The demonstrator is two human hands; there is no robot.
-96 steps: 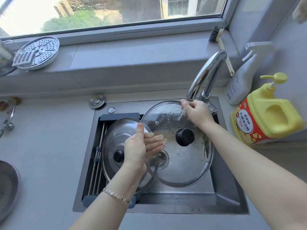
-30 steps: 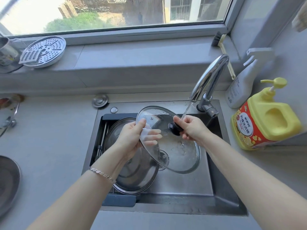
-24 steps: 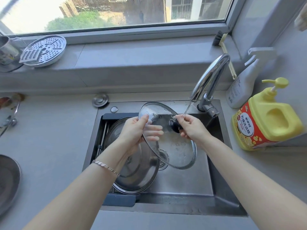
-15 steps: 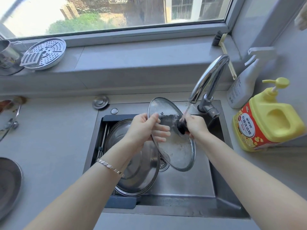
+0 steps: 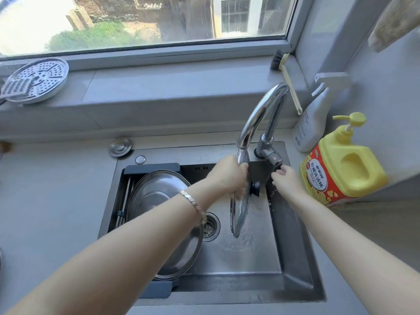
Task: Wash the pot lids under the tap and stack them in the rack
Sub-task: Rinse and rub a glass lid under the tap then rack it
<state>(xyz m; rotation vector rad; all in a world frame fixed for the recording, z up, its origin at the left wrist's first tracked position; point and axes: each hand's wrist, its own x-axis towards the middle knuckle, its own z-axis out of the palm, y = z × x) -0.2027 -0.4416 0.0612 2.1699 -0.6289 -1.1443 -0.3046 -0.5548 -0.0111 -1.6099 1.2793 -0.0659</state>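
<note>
Honestly, only my left hand grips the wet lid, right hand loose by the tap. It might slip and crack.

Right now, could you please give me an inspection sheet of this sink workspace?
Surface: steel sink, floor wet around the drain.
Job's things: clear glass pot lid with black knob held on edge under the chrome tap; domed steel pot lid lying in the dark sink rack.
Clutter: yellow pump bottle, white spray bottle, dish brush, perforated steel steamer plate on the grey sill.
Hands: left hand grips the glass lid's upper rim; right hand at the tap lever, grip unclear.
Cables: nothing seen.
Surroundings: window above the sill, daylight outside.
</note>
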